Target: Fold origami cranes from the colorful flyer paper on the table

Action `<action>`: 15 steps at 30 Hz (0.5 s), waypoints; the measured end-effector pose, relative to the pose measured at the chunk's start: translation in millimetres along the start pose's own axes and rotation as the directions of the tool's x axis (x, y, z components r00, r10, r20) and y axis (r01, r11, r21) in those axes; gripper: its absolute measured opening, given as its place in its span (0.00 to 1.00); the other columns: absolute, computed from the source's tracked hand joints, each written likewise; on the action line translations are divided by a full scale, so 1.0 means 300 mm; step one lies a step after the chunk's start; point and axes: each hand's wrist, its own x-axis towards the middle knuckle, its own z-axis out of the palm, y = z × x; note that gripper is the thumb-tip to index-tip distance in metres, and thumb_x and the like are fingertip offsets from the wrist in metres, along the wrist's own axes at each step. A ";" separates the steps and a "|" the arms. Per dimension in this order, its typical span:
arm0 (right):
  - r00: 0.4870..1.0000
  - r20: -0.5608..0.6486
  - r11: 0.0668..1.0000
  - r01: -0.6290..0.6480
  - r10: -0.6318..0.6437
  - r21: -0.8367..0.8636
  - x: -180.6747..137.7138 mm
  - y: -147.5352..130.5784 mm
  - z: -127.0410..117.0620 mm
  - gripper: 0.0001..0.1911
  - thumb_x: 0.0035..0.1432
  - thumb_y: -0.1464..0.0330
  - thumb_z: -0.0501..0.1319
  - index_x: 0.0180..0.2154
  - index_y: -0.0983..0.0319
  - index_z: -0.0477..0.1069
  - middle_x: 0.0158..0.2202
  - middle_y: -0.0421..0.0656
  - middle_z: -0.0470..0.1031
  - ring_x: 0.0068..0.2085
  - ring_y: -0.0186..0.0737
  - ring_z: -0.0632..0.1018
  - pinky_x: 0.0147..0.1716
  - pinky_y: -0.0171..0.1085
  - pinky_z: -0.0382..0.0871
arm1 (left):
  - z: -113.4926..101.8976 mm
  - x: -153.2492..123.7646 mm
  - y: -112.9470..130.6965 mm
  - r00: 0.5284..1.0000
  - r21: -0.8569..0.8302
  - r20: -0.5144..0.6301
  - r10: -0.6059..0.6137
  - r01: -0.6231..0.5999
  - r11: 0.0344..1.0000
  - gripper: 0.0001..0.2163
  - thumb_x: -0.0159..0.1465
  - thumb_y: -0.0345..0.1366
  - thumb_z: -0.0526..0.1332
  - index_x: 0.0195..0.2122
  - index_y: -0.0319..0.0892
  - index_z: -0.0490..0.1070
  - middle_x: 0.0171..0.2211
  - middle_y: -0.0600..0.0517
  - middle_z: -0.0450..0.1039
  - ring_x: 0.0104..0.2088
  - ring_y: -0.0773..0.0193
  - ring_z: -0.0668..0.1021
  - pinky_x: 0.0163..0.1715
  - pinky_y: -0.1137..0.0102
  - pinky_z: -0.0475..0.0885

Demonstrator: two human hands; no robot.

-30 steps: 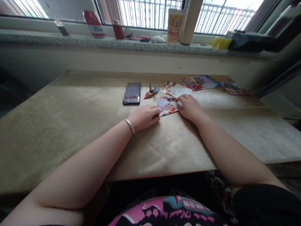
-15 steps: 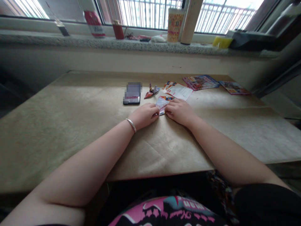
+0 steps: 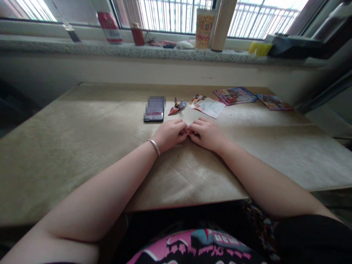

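My left hand (image 3: 172,135), with a silver bangle at the wrist, rests on the table with its fingers curled in a pinch. Against its fingertips sits my right hand (image 3: 205,132), closed the same way. Both pinch a small piece of folded paper (image 3: 188,132); only a sliver shows between the fingertips, and its folds are hidden. Just beyond the hands stands a folded paper crane (image 3: 177,107) in red and purple print. A phone (image 3: 154,109) with a blurred screen lies to the crane's left.
Printed sheets (image 3: 210,107) lie right of the crane, with colourful leaflets (image 3: 235,96) behind them and another leaflet (image 3: 274,102) farther right. The table (image 3: 82,146) meets a wall below a stone windowsill (image 3: 165,54). On the sill stand a red can (image 3: 109,27) and a patterned cup (image 3: 205,29).
My hands have come together, the right one moving left. The printed paper that showed between them is now almost wholly covered by the fingers.
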 end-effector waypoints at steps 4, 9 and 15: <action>1.000 -0.008 0.999 -0.012 0.013 0.044 -0.008 0.013 -0.005 0.09 0.61 0.66 0.55 0.34 0.58 0.74 0.35 0.44 0.75 0.38 0.43 0.70 0.37 0.39 0.60 | -0.009 0.003 -0.003 0.998 0.037 0.027 0.059 -0.060 0.998 0.05 0.60 0.33 0.58 0.30 0.41 0.72 0.31 0.50 0.73 0.32 0.63 0.74 0.36 0.68 0.66; 0.999 -0.012 0.994 -0.041 0.042 0.101 -0.017 0.032 -0.024 0.09 0.60 0.67 0.56 0.32 0.59 0.74 0.33 0.44 0.75 0.37 0.42 0.71 0.37 0.38 0.61 | -0.030 0.002 0.000 0.999 0.068 0.017 0.050 -0.051 0.996 0.04 0.60 0.33 0.59 0.30 0.42 0.72 0.31 0.52 0.75 0.34 0.61 0.75 0.40 0.66 0.65; 0.996 -0.007 0.987 -0.084 0.086 0.139 -0.026 0.066 -0.034 0.08 0.59 0.66 0.56 0.31 0.59 0.73 0.33 0.44 0.74 0.37 0.41 0.72 0.39 0.38 0.62 | -0.040 0.000 -0.006 1.000 0.072 0.013 -0.016 0.015 0.997 0.05 0.60 0.36 0.59 0.29 0.42 0.73 0.31 0.52 0.76 0.34 0.62 0.75 0.43 0.65 0.63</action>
